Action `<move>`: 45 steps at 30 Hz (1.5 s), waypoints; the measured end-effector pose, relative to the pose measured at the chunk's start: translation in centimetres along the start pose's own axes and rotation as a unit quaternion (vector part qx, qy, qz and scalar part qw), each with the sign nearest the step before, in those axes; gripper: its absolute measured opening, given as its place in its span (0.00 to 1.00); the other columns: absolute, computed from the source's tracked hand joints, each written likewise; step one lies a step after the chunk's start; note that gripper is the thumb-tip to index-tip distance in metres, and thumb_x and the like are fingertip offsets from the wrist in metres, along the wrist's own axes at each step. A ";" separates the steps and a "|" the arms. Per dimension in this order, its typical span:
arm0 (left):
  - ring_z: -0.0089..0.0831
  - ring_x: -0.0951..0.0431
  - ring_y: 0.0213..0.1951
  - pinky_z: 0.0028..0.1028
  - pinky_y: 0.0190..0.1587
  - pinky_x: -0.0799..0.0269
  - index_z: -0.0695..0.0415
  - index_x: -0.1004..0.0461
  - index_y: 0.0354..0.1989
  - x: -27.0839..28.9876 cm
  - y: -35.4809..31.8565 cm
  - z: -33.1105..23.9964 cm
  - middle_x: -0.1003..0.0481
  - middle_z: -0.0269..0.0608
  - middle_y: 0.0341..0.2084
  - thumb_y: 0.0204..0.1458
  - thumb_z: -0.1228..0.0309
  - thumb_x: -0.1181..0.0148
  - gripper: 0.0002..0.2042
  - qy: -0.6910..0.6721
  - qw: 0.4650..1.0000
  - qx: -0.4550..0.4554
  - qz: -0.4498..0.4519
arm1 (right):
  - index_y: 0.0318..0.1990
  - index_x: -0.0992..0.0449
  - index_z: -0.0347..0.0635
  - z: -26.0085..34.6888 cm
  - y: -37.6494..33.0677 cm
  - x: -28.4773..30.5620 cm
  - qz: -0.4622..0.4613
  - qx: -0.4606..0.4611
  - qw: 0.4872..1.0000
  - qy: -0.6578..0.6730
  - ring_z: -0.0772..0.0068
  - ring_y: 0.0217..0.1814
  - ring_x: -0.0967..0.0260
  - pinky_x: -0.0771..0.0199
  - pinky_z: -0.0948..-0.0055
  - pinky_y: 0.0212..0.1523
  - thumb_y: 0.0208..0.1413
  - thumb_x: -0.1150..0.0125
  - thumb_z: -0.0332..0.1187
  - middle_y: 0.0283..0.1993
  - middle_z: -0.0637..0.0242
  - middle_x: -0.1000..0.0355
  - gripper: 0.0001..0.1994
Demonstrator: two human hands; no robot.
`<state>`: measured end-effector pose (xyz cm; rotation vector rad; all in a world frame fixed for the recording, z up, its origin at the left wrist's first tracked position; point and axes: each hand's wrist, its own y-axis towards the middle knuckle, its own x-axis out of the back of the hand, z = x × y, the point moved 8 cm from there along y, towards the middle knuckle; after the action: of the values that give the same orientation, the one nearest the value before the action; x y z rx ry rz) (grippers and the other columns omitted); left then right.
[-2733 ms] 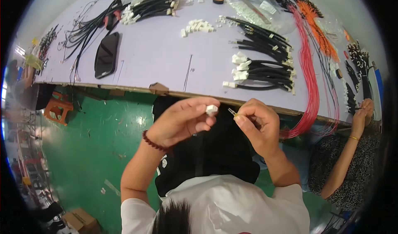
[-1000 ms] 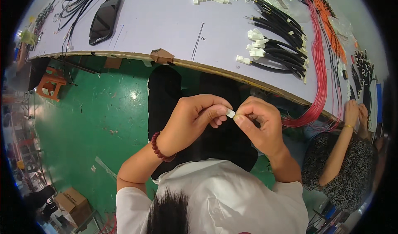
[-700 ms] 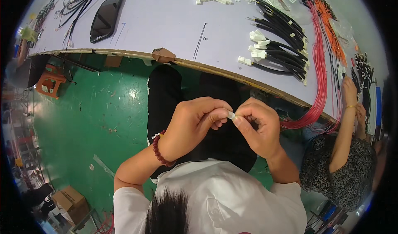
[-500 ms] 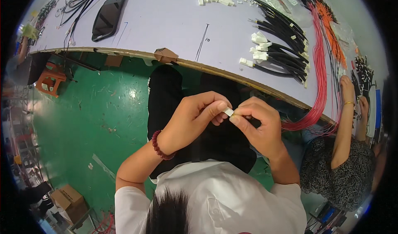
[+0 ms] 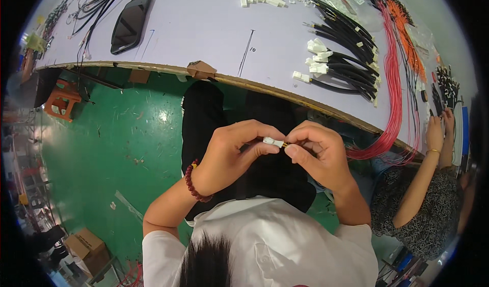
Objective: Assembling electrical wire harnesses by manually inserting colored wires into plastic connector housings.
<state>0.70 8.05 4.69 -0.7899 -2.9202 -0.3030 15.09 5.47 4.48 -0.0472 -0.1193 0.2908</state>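
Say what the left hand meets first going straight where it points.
Likely the right hand, just beyond the white connector that the left hand holds; depth between them is unclear.

Closed the gap between the white rectangular plastic connector (image 5: 273, 142) in the bare left hand (image 5: 229, 147) and the thin yellowish wires (image 5: 284, 145) in the bare right hand (image 5: 320, 152), meeting at the connector's three-o'clock end. Since half a second ago, swung the connector from ten-to-four toward nine-to-three. Shifted a co-worker's bare hand (image 5: 434, 129) toward six o'clock.
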 end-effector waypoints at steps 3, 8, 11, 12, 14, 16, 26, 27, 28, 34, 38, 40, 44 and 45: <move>0.25 0.22 0.31 0.21 0.34 0.28 0.63 0.22 0.36 0.2 0.0 -0.3 0.21 0.41 0.31 0.47 0.79 0.34 0.08 0.016 0.999 -0.022 -0.022 | 0.36 0.26 0.30 0.6 0.2 0.2 -0.006 0.020 0.999 -0.035 0.78 0.33 0.34 0.32 0.82 0.34 0.56 0.41 0.25 0.38 0.62 0.32 0.06; 0.26 0.20 0.32 0.22 0.35 0.26 0.63 0.21 0.35 0.3 -0.1 0.1 0.20 0.41 0.31 0.45 0.78 0.33 0.08 0.044 0.999 -0.009 -0.029 | 0.33 0.27 0.32 2.2 0.4 -0.2 -0.020 0.098 0.982 -0.161 0.74 0.31 0.34 0.33 0.78 0.32 0.54 0.39 0.26 0.33 0.62 0.30 0.05; 0.25 0.20 0.33 0.22 0.37 0.25 0.63 0.21 0.35 0.2 -0.2 0.6 0.20 0.41 0.30 0.45 0.79 0.33 0.08 0.031 0.999 0.003 -0.037 | 0.32 0.26 0.33 2.3 0.4 0.0 -0.052 0.114 0.981 -0.148 0.72 0.30 0.34 0.33 0.77 0.31 0.53 0.39 0.27 0.30 0.62 0.30 0.06; 0.25 0.20 0.34 0.22 0.37 0.25 0.63 0.20 0.35 0.2 -0.2 0.8 0.19 0.41 0.30 0.45 0.80 0.33 0.08 0.016 0.999 0.019 -0.041 | 0.32 0.26 0.33 2.3 0.4 0.0 -0.050 0.113 0.980 -0.158 0.71 0.29 0.34 0.33 0.77 0.31 0.53 0.39 0.27 0.30 0.61 0.30 0.05; 0.25 0.20 0.34 0.22 0.37 0.25 0.63 0.21 0.35 -0.1 -0.2 0.9 0.20 0.41 0.30 0.45 0.80 0.33 0.08 0.001 0.999 0.022 -0.030 | 0.32 0.26 0.33 2.3 0.4 -0.1 -0.050 0.116 0.977 -0.171 0.70 0.29 0.33 0.32 0.76 0.31 0.53 0.38 0.26 0.30 0.61 0.30 0.05; 0.25 0.19 0.33 0.21 0.37 0.24 0.64 0.21 0.34 -0.2 -0.1 0.7 0.20 0.41 0.31 0.45 0.82 0.34 0.07 0.031 0.999 0.015 -0.020 | 0.32 0.26 0.34 2.5 0.4 -0.1 -0.048 0.129 0.970 -0.199 0.67 0.30 0.32 0.31 0.75 0.31 0.52 0.38 0.26 0.31 0.60 0.29 0.05; 0.25 0.19 0.32 0.21 0.36 0.23 0.64 0.22 0.35 2.7 0.8 -0.3 0.20 0.42 0.30 0.46 0.82 0.35 0.07 -0.015 0.995 -0.010 -0.102 | 0.35 0.24 0.34 5.1 1.9 0.5 -0.051 0.153 0.962 -0.219 0.67 0.33 0.30 0.29 0.74 0.35 0.52 0.37 0.26 0.33 0.60 0.28 0.05; 0.25 0.19 0.32 0.21 0.36 0.23 0.64 0.22 0.35 3.0 0.9 -0.4 0.20 0.42 0.30 0.46 0.82 0.35 0.07 -0.016 0.994 -0.013 -0.104 | 0.35 0.24 0.34 5.4 2.1 0.6 -0.042 0.153 0.960 -0.229 0.68 0.33 0.30 0.29 0.75 0.35 0.52 0.37 0.26 0.34 0.60 0.28 0.06; 0.25 0.19 0.32 0.20 0.36 0.24 0.64 0.22 0.35 3.0 1.0 -0.6 0.20 0.42 0.29 0.46 0.82 0.34 0.07 -0.007 0.995 -0.021 -0.094 | 0.36 0.24 0.34 5.6 2.3 0.6 -0.034 0.152 0.958 -0.239 0.69 0.33 0.29 0.29 0.75 0.36 0.52 0.37 0.26 0.34 0.60 0.28 0.06; 0.25 0.19 0.33 0.20 0.37 0.24 0.65 0.22 0.35 3.6 1.4 -0.7 0.20 0.42 0.30 0.46 0.83 0.34 0.07 -0.002 0.996 -0.008 -0.086 | 0.35 0.25 0.33 5.7 3.7 0.3 -0.015 0.115 0.974 -0.196 0.70 0.31 0.32 0.32 0.78 0.33 0.50 0.37 0.26 0.32 0.61 0.30 0.07; 0.24 0.20 0.34 0.21 0.38 0.24 0.65 0.22 0.35 3.4 2.1 -0.7 0.20 0.43 0.31 0.46 0.83 0.35 0.07 -0.028 0.996 -0.020 -0.081 | 0.34 0.27 0.34 6.1 4.3 0.2 -0.004 0.124 0.969 -0.211 0.73 0.27 0.37 0.37 0.78 0.28 0.50 0.39 0.25 0.29 0.64 0.34 0.05; 0.24 0.20 0.34 0.21 0.39 0.24 0.65 0.22 0.35 3.3 2.6 -0.7 0.20 0.43 0.32 0.46 0.83 0.35 0.07 -0.051 0.995 -0.022 -0.080 | 0.32 0.29 0.35 6.8 4.7 0.4 -0.023 0.170 0.965 -0.200 0.75 0.26 0.42 0.42 0.77 0.25 0.50 0.40 0.24 0.27 0.66 0.36 0.04; 0.24 0.20 0.35 0.21 0.39 0.24 0.66 0.22 0.35 3.3 3.2 -0.4 0.20 0.43 0.32 0.47 0.83 0.35 0.07 -0.082 0.993 -0.016 -0.077 | 0.31 0.29 0.36 7.6 5.3 0.4 -0.017 0.178 0.960 -0.215 0.74 0.26 0.41 0.41 0.76 0.26 0.50 0.41 0.25 0.28 0.65 0.36 0.04; 0.24 0.20 0.35 0.21 0.40 0.24 0.67 0.22 0.35 3.3 3.4 -0.2 0.20 0.43 0.32 0.47 0.84 0.36 0.07 -0.095 0.993 -0.012 -0.073 | 0.31 0.29 0.36 7.5 5.5 0.5 -0.016 0.158 0.964 -0.212 0.73 0.26 0.40 0.40 0.75 0.27 0.49 0.41 0.25 0.28 0.65 0.35 0.04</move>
<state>-0.43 12.50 5.98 -0.6431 -3.1663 -0.2901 13.10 11.06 11.66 0.3362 -0.4963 0.2813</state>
